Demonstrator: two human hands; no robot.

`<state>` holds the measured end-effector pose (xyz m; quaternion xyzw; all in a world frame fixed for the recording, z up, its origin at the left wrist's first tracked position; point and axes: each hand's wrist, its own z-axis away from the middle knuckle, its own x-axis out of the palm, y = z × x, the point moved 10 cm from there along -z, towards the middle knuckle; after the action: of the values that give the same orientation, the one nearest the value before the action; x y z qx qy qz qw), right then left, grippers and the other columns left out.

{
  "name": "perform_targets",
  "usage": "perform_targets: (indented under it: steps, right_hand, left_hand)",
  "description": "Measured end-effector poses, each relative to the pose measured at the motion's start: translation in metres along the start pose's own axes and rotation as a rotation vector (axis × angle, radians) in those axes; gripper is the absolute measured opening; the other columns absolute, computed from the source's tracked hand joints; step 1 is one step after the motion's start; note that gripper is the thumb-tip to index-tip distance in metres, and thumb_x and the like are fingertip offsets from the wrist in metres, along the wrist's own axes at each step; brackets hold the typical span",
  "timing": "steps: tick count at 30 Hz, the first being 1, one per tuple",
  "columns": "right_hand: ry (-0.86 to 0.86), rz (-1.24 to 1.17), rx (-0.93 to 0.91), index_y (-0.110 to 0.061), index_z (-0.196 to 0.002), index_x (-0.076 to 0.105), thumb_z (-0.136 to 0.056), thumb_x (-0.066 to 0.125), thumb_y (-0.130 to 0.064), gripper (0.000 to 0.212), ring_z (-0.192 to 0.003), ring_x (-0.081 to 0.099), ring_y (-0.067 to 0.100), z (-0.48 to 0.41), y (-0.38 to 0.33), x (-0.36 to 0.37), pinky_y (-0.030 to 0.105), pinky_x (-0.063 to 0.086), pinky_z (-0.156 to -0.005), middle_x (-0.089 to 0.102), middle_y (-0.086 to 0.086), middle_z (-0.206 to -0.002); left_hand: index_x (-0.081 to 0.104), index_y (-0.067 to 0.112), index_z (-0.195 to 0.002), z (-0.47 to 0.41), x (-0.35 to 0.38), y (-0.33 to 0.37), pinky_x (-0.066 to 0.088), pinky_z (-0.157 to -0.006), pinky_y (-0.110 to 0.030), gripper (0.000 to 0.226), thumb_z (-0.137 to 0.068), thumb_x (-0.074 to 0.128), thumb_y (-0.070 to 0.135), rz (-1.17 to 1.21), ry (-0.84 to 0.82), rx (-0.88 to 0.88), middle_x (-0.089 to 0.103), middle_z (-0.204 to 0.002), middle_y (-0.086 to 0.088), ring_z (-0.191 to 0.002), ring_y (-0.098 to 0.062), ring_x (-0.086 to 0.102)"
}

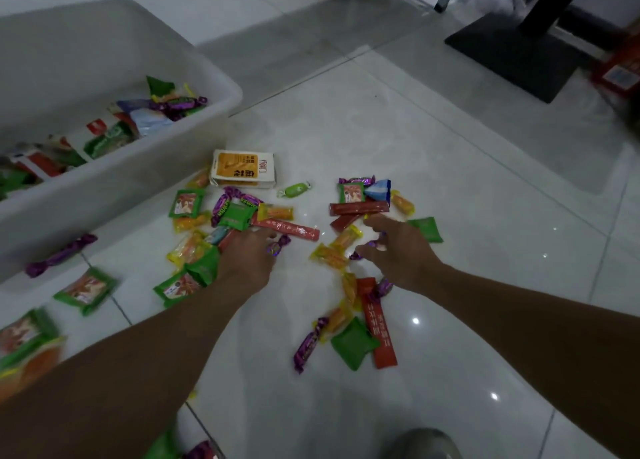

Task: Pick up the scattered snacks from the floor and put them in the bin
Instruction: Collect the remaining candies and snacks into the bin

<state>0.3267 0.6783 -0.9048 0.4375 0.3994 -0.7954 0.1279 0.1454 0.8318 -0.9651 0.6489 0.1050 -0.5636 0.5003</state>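
Note:
Many wrapped snacks lie scattered on the white tile floor: an orange-and-white box (pixel 242 169), a green candy (pixel 294 189), red sticks (pixel 358 207), and green, yellow and purple packets. My left hand (pixel 247 258) reaches into the left pile, its fingers curled round a purple candy (pixel 278 245). My right hand (pixel 398 251) is low over the right pile and pinches another purple candy (pixel 371 244). The white plastic bin (pixel 221 81) stands at the left, just beyond the left pile, with several snacks inside.
A black table base (pixel 512 53) stands at the far right, with a red box (pixel 620 74) beside it. A grey shoe (pixel 422 444) shows at the bottom edge. More packets lie by the bin's near wall at the lower left (pixel 86 290).

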Motion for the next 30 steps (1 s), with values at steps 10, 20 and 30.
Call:
perform_targets:
  steps: [10, 20, 30]
  right_hand:
    - [-0.157, 0.219, -0.048, -0.025, -0.133, 0.051, -0.088, 0.064, -0.028, 0.047, -0.116, 0.054, 0.020, -0.026, -0.012, 0.069, 0.038, 0.049, -0.092, 0.052, 0.001, -0.131]
    - [-0.035, 0.252, -0.132, -0.020, -0.128, 0.056, -0.092, 0.058, -0.027, 0.036, -0.107, 0.057, 0.025, -0.043, -0.039, 0.086, 0.034, 0.048, -0.085, 0.058, 0.008, -0.115]
    - [0.039, 0.117, -0.277, -0.009, -0.117, 0.062, -0.095, 0.053, -0.014, 0.025, -0.100, 0.053, 0.034, -0.047, -0.096, 0.090, 0.030, 0.035, -0.074, 0.055, 0.018, -0.102]
  left_hand:
    - [0.068, 0.017, -0.111, -0.004, -0.004, -0.002, 0.037, -0.067, -0.024, 0.027, -0.086, 0.063, 0.008, 0.182, 0.041, -0.010, 0.064, -0.086, -0.002, -0.084, -0.022, 0.059]
    - [0.066, 0.015, -0.116, -0.015, -0.041, -0.012, 0.038, -0.075, -0.017, 0.029, -0.088, 0.064, 0.008, 0.285, 0.074, -0.105, 0.068, -0.104, -0.003, -0.092, -0.012, 0.057]
    - [0.065, 0.016, -0.116, -0.008, -0.106, -0.023, 0.041, -0.071, -0.021, 0.027, -0.091, 0.061, 0.009, 0.291, 0.194, -0.110, 0.059, -0.084, 0.003, -0.079, -0.014, 0.055]
